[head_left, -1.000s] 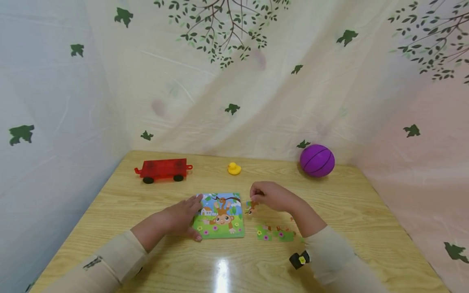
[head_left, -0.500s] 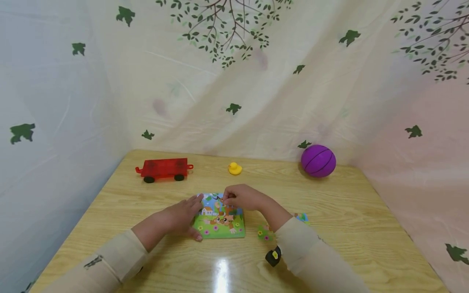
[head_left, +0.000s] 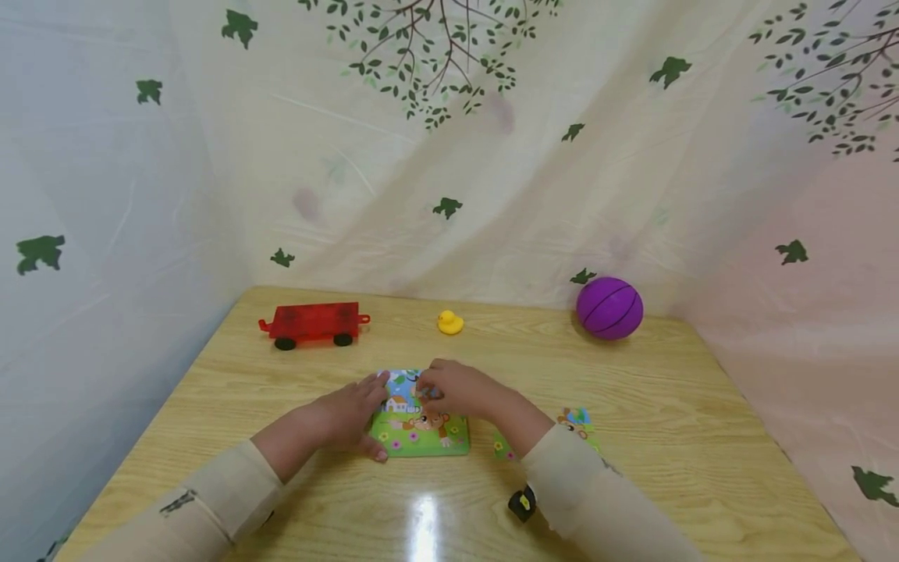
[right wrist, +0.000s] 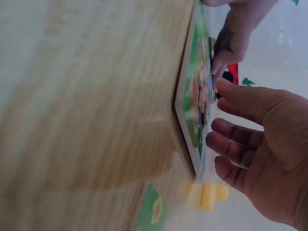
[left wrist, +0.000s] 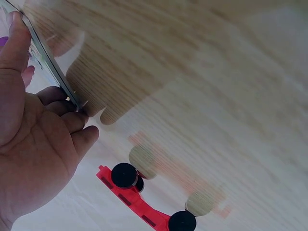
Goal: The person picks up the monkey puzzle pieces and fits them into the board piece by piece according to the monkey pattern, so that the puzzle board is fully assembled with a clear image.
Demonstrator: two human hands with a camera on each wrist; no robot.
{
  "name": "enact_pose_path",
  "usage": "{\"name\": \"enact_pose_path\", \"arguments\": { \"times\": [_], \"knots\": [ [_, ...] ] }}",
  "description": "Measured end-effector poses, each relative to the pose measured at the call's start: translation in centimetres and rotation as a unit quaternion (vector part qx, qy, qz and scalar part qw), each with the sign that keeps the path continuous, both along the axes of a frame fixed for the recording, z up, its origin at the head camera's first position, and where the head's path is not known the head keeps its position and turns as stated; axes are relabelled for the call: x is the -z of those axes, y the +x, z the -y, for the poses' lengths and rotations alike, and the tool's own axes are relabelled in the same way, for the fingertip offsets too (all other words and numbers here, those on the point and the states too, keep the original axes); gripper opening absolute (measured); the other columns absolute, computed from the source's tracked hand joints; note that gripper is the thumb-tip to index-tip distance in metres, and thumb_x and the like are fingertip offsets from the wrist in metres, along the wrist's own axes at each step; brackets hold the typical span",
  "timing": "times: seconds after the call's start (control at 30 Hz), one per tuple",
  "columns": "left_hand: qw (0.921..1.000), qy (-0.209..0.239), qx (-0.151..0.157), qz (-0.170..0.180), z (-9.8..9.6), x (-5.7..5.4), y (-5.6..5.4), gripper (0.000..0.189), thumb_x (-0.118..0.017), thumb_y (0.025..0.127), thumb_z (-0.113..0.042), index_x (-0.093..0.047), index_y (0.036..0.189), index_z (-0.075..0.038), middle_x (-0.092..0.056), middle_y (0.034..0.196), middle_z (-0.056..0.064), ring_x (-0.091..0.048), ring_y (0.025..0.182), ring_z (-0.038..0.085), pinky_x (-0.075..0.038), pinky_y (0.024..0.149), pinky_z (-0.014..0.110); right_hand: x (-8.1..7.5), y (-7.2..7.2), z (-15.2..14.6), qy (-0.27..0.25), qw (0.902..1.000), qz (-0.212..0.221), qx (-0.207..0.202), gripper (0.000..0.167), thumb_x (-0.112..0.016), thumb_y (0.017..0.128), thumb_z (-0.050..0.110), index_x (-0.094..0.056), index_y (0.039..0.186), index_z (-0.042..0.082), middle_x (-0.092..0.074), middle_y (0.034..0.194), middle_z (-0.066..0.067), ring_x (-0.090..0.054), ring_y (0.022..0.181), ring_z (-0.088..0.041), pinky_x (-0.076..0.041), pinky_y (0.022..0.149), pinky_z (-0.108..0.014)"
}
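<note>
A square picture puzzle board [head_left: 410, 445] with a monkey, a house and flowers lies on the wooden table. My left hand [head_left: 347, 417] holds its left side, thumb at the near corner and fingertips at the far one. In the left wrist view the fingers [left wrist: 57, 98] curl against the board's edge. Over the board's upper right part, my right hand [head_left: 460, 388] pinches a small puzzle piece [right wrist: 204, 98], mostly hidden by the fingers in the head view. Right of the board lie loose puzzle pieces [head_left: 577, 421], partly covered by the right forearm.
Along the back of the table [head_left: 316, 499] stand a red toy wagon [head_left: 314, 321], a yellow rubber duck [head_left: 450, 322] and a purple ball [head_left: 609, 308]. A pale curtain [head_left: 351, 156] with leaf prints hangs behind and at both sides.
My right hand has moved left from the loose pieces onto the board, carrying a piece, then shifted slightly there. The left hand has stayed at the board's left side.
</note>
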State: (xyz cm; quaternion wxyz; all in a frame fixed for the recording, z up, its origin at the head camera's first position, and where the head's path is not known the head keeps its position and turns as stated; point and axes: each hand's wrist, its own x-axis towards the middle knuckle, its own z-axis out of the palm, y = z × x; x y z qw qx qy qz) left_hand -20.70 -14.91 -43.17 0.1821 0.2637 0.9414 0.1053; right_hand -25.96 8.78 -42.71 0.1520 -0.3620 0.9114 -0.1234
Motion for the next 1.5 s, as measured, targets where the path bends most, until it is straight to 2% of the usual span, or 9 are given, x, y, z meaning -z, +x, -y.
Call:
{"name": "enact_pose_path", "arguments": {
  "times": [0.13, 0.27, 0.37, 0.63, 0.93, 1.2, 1.5],
  "knots": [
    [1.0000, -0.001, -0.001, 0.002, 0.0, -0.2, 0.1, 0.102, -0.076, 0.076, -0.059, -0.033, 0.149, -0.003, -0.014, 0.164, 0.017, -0.014, 0.151, 0.037, -0.025, 0.118, 0.054, 0.0, 1.1, -0.2, 0.038, 0.9968, -0.055, -0.045, 0.042, -0.067, 0.092, 0.040, -0.063, 0.129, 0.021, -0.056, 0.118, 0.002, -0.050, 0.104, -0.014, -0.048, 0.091, -0.030],
    [1.0000, 0.003, -0.004, 0.003, 0.0, -0.2, 0.2, 0.102, -0.076, 0.076, -0.059, -0.033, 0.150, -0.003, -0.014, 0.164, 0.017, -0.014, 0.151, 0.037, -0.025, 0.118, 0.055, 0.4, 1.8, -0.3, 0.051, 0.9915, -0.103, -0.061, 0.044, -0.064, 0.094, 0.041, -0.061, 0.134, 0.023, -0.055, 0.121, 0.001, -0.050, 0.105, -0.015, -0.048, 0.091, -0.029],
    [1.0000, 0.005, -0.003, 0.001, 0.0, -0.3, 0.3, 0.103, -0.076, 0.076, -0.058, -0.033, 0.150, -0.002, -0.014, 0.164, 0.017, -0.014, 0.151, 0.037, -0.026, 0.117, 0.055, 0.7, 2.1, -0.3, 0.050, 0.9893, -0.122, -0.063, 0.043, -0.063, 0.095, 0.041, -0.062, 0.133, 0.023, -0.056, 0.122, 0.001, -0.050, 0.104, -0.014, -0.048, 0.090, -0.028],
    [1.0000, 0.002, 0.000, -0.006, 0.0, -0.1, 0.2, 0.101, -0.075, 0.076, -0.058, -0.033, 0.150, -0.002, -0.015, 0.164, 0.017, -0.015, 0.150, 0.037, -0.027, 0.117, 0.056, 0.8, 2.4, -0.2, 0.049, 0.9856, -0.146, -0.068, 0.037, -0.062, 0.095, 0.041, -0.065, 0.127, 0.023, -0.058, 0.118, 0.004, -0.048, 0.095, -0.012, -0.048, 0.083, -0.024],
    [0.9999, -0.010, -0.001, -0.009, -0.1, 0.2, 0.0, 0.100, -0.074, 0.076, -0.061, -0.035, 0.149, -0.006, -0.015, 0.164, 0.014, -0.015, 0.151, 0.035, -0.027, 0.117, 0.053, 0.8, 2.7, 0.0, 0.084, 0.9754, -0.185, -0.086, 0.033, -0.061, 0.096, 0.036, -0.066, 0.126, 0.022, -0.058, 0.111, 0.006, -0.048, 0.091, -0.012, -0.047, 0.083, -0.025],
    [1.0000, -0.006, 0.000, -0.005, -0.1, -0.2, 0.1, 0.101, -0.074, 0.076, -0.060, -0.034, 0.149, -0.003, -0.015, 0.164, 0.016, -0.015, 0.151, 0.036, -0.026, 0.117, 0.055, 0.8, 2.6, 0.1, 0.063, 0.9809, -0.167, -0.076, 0.024, -0.062, 0.096, 0.034, -0.066, 0.117, 0.022, -0.057, 0.110, 0.007, -0.049, 0.097, -0.012, -0.049, 0.086, -0.024],
    [1.0000, -0.001, 0.001, -0.006, -0.2, -0.3, 0.2, 0.101, -0.075, 0.076, -0.059, -0.035, 0.149, -0.001, -0.017, 0.163, 0.018, -0.015, 0.150, 0.037, -0.026, 0.117, 0.055, 0.9, 2.7, 0.2, 0.078, 0.9775, -0.178, -0.082, 0.018, -0.058, 0.099, 0.034, -0.068, 0.113, 0.026, -0.053, 0.103, 0.008, -0.043, 0.089, -0.011, -0.045, 0.072, -0.020]
  ]
}}
